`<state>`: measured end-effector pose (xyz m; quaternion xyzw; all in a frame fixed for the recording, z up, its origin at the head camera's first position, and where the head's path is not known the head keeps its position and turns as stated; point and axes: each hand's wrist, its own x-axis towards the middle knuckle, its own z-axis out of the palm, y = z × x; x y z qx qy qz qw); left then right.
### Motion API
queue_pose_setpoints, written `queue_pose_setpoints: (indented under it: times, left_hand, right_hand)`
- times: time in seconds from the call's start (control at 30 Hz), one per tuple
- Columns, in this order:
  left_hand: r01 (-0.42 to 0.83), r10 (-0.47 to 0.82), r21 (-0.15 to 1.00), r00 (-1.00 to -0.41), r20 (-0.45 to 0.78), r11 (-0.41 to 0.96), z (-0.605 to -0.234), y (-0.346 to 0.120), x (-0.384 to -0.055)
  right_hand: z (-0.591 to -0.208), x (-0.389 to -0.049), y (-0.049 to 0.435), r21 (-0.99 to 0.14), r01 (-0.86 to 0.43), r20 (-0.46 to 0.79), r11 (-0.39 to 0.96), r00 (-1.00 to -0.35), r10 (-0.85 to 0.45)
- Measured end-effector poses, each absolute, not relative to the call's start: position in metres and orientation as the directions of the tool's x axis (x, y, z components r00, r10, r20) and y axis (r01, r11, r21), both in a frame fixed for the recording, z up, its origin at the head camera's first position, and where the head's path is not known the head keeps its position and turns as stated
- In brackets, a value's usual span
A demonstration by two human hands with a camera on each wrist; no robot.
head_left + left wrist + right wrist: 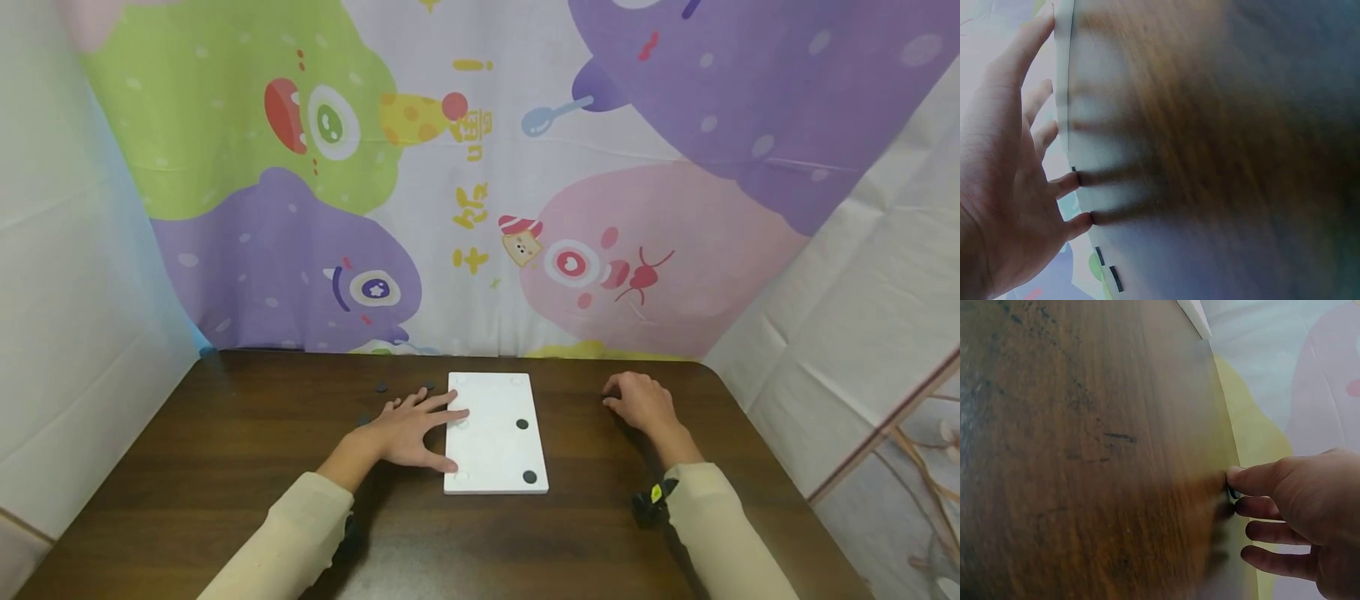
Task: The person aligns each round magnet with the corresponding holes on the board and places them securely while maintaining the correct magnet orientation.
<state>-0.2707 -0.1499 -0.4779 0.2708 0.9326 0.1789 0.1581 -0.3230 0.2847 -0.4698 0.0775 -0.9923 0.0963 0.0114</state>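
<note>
A white rectangular board (491, 450) lies on the table with two round black pads, a middle one (522, 424) and a near one (529, 477), on its right side. Faint round marks show along its left side and far edge. My left hand (408, 433) is spread, its thumb and some fingertips on the board's left edge and the other fingers over the table. Away to the right, my right hand (643, 404) is low at the table. In the right wrist view its thumb and index finger pinch a small dark piece (1233, 491), mostly hidden; its exact shape is unclear.
Loose black pads lie beyond the left hand, one far left (381, 387) and one near the board (430, 385); another dark pad (363, 421) is partly covered by that hand. Behind the brown wooden table (225, 467) hangs a cartoon-printed curtain (480, 317).
</note>
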Motion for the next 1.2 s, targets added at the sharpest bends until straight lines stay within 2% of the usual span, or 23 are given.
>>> queue_pose_setpoints:
  times: [1.2]
  left_hand:
    - [0.453,0.565,0.42,-0.801,-0.195,0.787,-0.4786,-0.1504,-0.2709]
  right_hand:
    - [-0.4788,-0.3241,0.2887,-0.214,-0.193,0.074,0.958,-0.981,-0.182]
